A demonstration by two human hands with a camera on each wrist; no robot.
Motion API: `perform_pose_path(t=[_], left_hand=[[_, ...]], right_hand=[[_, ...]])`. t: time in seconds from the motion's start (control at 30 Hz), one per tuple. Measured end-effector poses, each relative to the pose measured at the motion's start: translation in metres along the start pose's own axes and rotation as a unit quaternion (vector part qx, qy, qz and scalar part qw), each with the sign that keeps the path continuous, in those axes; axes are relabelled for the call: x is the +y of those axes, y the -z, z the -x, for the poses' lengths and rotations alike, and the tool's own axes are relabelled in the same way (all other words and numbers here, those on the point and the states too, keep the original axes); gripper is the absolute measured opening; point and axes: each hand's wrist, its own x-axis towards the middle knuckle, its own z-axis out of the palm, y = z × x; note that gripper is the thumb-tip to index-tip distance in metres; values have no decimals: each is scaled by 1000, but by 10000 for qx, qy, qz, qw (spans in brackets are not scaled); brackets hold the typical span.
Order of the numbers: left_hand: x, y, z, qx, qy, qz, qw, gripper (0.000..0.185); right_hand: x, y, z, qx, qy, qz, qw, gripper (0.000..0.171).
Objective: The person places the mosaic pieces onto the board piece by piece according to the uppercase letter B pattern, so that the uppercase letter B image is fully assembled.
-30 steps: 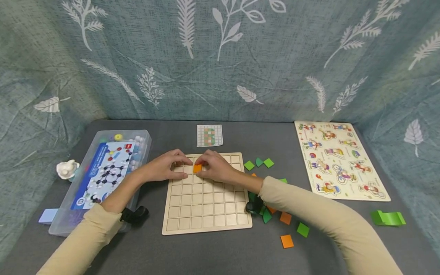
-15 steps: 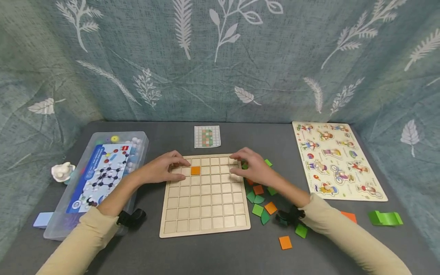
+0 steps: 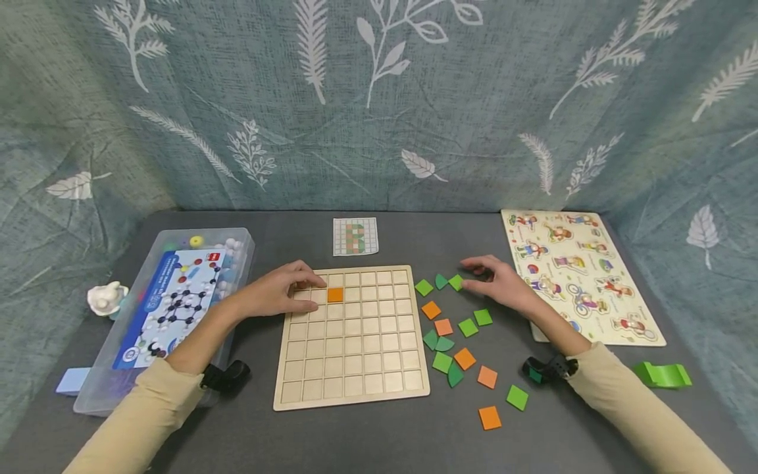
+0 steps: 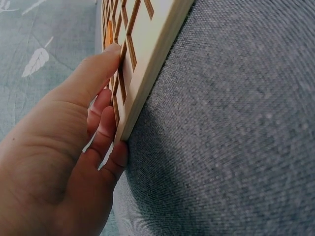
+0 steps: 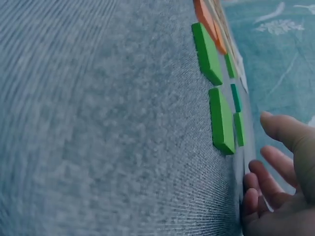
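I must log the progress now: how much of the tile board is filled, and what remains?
Done: one orange tile sits in the board. In hand: the left hand rests on the board's edge; the right hand reaches the green tile, holding nothing. Left: every other cell is empty, and the loose tiles lie beside the board.

Right wrist cam is basically skimming along the grey tabletop [image 5: 98, 123], so everything looks super foreshortened. The right hand [image 5: 280, 187] sits in the bottom right corner, fingers [image 5: 266, 174] loosely curled, holding nothing. Just beside the fingertips lies a green tile [image 5: 220, 120] flat on the cloth, another green tile [image 5: 206, 53] past it, then an orange tile [image 5: 203, 14] near the top edge. A few smaller green bits [image 5: 236, 98] lie alongside, too thin to make out
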Motion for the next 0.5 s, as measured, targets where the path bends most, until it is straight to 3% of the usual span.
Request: perform_pose_path(t=[0.23, 0.5], left_hand=[[1, -1, -1, -89, 32, 16, 10000, 37], [-1, 0, -1, -83, 110, 43, 9999, 37]], right_hand=[[3, -1, -1, -388, 166, -66, 9991, 44], [4, -6, -4, -481, 125, -12, 9988, 44]])
